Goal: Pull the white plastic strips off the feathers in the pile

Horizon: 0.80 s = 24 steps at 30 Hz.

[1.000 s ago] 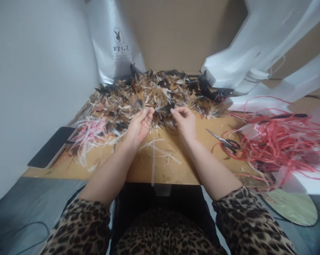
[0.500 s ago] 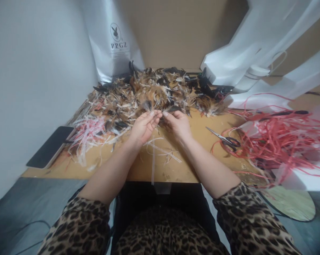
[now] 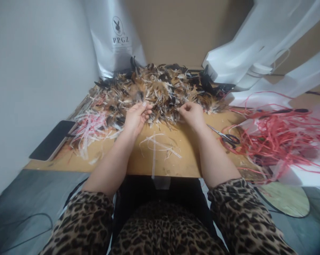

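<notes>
My left hand (image 3: 136, 117) is closed in a pinch on a small dark-tipped feather (image 3: 139, 96) that sticks up from the fingertips. To its right, a hand's width or more away, my right hand (image 3: 194, 114) has thumb and forefinger pressed together. Whatever may be between those fingertips is too small to make out. Both hands are at the near edge of a big heap of brown, black and white feathers (image 3: 160, 83). Thin translucent strips (image 3: 153, 152) lie on the yellowish table (image 3: 138, 166) between my forearms.
Scissors (image 3: 230, 139) with black handles lie right of my right forearm, beside a tangle of red strips (image 3: 276, 141). Left are a phone (image 3: 53, 140) and a bunch of pink-white strips (image 3: 89, 129). A white bag (image 3: 114, 53) stands behind, white wrapping (image 3: 234, 60) at right.
My hands, close together before, have moved apart: the left to the left with the feather, the right to the right. The view has shifted slightly.
</notes>
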{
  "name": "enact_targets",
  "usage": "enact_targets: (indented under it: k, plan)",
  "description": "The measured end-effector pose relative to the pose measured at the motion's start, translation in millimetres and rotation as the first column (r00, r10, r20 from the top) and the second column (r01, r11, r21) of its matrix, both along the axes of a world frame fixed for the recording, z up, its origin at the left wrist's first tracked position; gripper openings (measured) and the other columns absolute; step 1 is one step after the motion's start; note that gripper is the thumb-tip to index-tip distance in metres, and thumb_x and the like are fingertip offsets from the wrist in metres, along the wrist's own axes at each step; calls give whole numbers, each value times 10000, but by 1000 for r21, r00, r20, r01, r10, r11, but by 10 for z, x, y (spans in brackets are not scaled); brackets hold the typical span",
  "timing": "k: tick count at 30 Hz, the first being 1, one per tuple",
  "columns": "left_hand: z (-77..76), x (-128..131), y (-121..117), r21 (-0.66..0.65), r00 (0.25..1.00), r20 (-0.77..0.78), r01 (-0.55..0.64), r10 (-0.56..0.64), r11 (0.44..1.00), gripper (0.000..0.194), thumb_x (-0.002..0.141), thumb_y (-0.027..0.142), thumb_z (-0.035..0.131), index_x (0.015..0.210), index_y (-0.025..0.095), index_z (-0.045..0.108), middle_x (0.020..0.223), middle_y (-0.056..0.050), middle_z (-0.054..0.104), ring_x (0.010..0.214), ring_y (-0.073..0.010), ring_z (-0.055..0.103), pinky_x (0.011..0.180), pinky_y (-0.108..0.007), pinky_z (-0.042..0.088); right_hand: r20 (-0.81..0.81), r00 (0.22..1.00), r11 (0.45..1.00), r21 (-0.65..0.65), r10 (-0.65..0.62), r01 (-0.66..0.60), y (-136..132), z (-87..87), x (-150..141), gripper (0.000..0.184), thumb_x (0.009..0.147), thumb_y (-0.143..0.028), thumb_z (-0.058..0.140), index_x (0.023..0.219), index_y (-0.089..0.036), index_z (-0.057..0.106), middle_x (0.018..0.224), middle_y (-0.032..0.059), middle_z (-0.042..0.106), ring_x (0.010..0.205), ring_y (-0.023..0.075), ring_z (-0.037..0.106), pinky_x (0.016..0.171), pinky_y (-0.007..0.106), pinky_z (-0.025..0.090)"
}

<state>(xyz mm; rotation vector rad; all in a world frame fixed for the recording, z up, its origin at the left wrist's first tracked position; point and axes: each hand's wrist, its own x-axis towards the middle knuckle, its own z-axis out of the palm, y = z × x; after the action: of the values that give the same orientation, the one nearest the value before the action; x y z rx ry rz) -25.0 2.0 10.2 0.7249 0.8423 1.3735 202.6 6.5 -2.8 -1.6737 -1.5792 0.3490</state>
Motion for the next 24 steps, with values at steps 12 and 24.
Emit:
enact_targets:
  k: [12, 24]
  plan:
    - [14, 63, -58, -22, 994, -61, 90, -91, 996, 89, 807, 206, 698, 831, 131, 656, 696, 2, 697, 524, -28, 600, 464, -112, 417, 429, 857, 942, -288, 286, -170, -202, 107, -297, 147, 723, -283, 603, 725, -209, 730, 736, 73, 717, 658, 182, 598, 613, 290, 400]
    - [-55, 65, -22, -20, 990, -74, 122, -123, 992, 131, 787, 220, 725, 824, 115, 655, 722, -20, 716, 533, -38, 622, 457, -120, 416, 184, 913, 909, -283, 364, -305, -163, 105, -198, 95, 674, -186, 567, 664, -173, 661, 657, 44, 683, 601, 151, 577, 601, 268, 420]
